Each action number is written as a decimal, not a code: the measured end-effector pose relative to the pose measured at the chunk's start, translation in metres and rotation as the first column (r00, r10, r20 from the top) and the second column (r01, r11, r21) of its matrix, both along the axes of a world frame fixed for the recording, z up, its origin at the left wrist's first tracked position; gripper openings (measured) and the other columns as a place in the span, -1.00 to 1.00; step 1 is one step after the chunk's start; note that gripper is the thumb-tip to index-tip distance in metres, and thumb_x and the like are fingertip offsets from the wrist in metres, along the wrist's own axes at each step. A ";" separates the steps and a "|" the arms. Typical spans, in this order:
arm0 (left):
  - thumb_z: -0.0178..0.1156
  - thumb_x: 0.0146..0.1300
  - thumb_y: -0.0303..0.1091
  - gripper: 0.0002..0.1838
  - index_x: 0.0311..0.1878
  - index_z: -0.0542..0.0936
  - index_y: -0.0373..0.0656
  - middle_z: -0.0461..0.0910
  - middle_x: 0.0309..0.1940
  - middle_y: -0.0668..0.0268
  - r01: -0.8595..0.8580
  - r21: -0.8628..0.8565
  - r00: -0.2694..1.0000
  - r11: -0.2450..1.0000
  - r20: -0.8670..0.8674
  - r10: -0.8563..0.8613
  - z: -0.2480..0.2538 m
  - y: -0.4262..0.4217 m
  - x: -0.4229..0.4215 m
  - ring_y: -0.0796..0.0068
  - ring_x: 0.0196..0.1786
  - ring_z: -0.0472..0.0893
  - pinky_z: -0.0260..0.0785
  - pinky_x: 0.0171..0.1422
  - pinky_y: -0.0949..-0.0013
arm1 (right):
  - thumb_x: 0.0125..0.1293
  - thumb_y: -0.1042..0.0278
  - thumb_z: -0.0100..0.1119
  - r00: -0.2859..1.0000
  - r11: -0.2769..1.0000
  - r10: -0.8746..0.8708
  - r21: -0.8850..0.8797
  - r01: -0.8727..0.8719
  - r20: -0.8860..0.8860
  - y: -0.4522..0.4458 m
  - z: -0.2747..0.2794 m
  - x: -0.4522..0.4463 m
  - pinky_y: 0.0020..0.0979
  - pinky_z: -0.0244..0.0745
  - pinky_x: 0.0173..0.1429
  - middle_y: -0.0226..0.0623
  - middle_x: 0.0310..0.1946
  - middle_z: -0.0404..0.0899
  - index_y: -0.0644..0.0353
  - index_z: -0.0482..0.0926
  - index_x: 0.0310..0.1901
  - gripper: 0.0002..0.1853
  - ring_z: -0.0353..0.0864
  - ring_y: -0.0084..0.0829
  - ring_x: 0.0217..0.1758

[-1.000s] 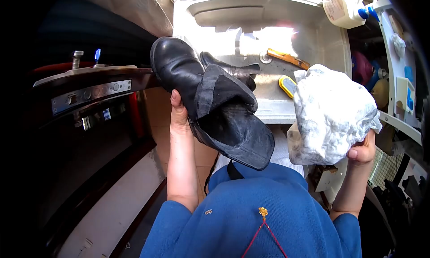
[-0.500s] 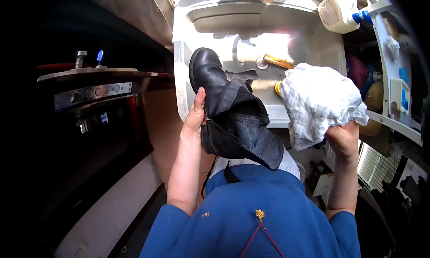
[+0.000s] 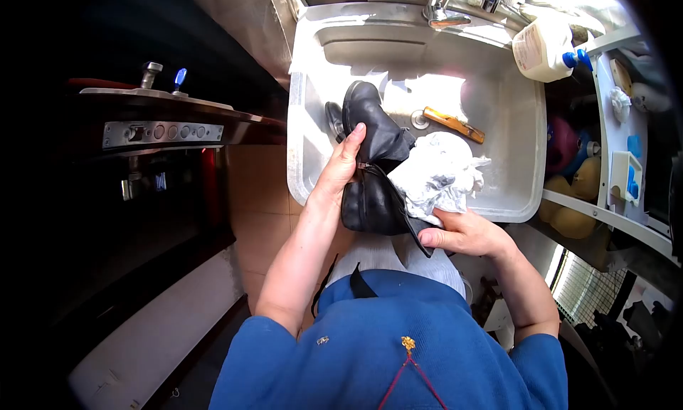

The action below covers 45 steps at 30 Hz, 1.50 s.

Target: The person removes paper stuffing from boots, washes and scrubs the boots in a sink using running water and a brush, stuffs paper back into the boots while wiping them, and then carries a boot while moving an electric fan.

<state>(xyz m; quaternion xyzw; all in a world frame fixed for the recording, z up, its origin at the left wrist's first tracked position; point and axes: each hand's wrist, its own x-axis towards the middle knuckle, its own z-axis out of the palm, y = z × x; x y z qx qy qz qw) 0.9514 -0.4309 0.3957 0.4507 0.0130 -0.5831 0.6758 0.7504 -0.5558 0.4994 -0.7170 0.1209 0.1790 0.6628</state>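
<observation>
A black boot (image 3: 377,136), unzipped with its shaft spread open, is held by my left hand (image 3: 345,161), the thumb lying over its side. Its toe points up over the sink. My right hand (image 3: 462,232) grips the lower edge of a crumpled white cloth (image 3: 434,169) and has its thumb at the boot's opened flap. The cloth lies against the open shaft and hides part of it. Behind the held boot, a second dark shoe (image 3: 334,118) lies in the sink, mostly hidden.
The pale sink (image 3: 302,154) holds an orange-brown handled tool (image 3: 455,124) near the drain (image 3: 420,119). A faucet (image 3: 442,11) is at the back. A white bottle with a blue pump (image 3: 543,50) stands at the right corner, by a white shelf rack (image 3: 612,205).
The boot has moved right and over the sink. My right hand has brought the white cloth left, from beside the boot onto its opening. The view has shifted, showing more of the faucet.
</observation>
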 end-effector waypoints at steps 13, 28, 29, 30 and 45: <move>0.29 0.23 -0.10 -0.44 0.14 0.40 -0.30 0.57 -0.13 0.24 -0.093 0.128 0.990 0.987 0.121 0.078 0.023 -0.028 -0.012 0.49 -0.11 0.58 0.46 -0.01 0.44 | 0.12 0.17 0.39 0.727 0.724 -0.558 -0.193 0.662 0.400 0.043 -0.056 0.020 -0.24 0.38 0.11 -0.05 -0.19 0.58 0.37 0.54 -0.08 -0.54 0.54 -0.10 -0.07; 0.30 0.21 -0.08 -0.37 0.17 0.36 -0.36 0.53 -0.04 0.23 -0.316 -0.072 0.850 0.946 0.421 0.316 0.007 -0.010 -0.012 0.49 0.00 0.52 0.36 0.13 0.45 | 0.36 -0.39 -0.30 0.682 0.487 -0.701 0.558 0.672 -0.210 0.000 -0.049 0.023 -0.39 0.32 0.19 -0.25 0.00 0.53 0.38 0.46 0.09 -0.18 0.45 -0.46 0.04; 0.33 0.20 -0.11 -0.28 0.25 0.28 -0.40 0.51 0.01 0.18 -0.310 -0.114 0.829 0.944 0.454 0.327 0.011 -0.011 -0.014 0.47 0.05 0.50 0.32 0.19 0.44 | 0.41 -0.31 -0.29 0.783 0.659 -0.602 0.457 0.597 -0.155 0.001 -0.048 0.026 -0.40 0.31 0.19 -0.23 0.00 0.54 0.37 0.48 0.06 -0.25 0.45 -0.45 0.07; 0.33 0.19 -0.11 -0.24 0.29 0.24 -0.40 0.48 0.05 0.15 -0.312 -0.137 0.778 0.940 0.532 0.336 0.008 -0.014 -0.015 0.44 0.08 0.48 0.30 0.22 0.42 | 0.45 -0.23 -0.29 0.866 0.800 -0.485 0.338 0.495 -0.120 0.004 -0.047 0.027 -0.41 0.29 0.20 -0.22 -0.01 0.55 0.36 0.49 0.03 -0.31 0.45 -0.43 0.10; 0.08 0.23 0.27 -0.02 0.49 -0.15 -0.04 0.37 0.18 0.11 -0.090 -0.104 0.990 0.991 0.098 0.100 0.034 0.006 0.001 0.30 0.17 0.41 0.30 0.22 0.12 | 0.44 0.23 -0.01 0.554 0.598 -0.733 -0.014 0.802 0.396 0.031 -0.063 0.046 -0.40 0.37 -0.24 -0.31 -0.46 0.56 0.37 0.55 -0.25 -0.69 0.42 -0.53 -0.39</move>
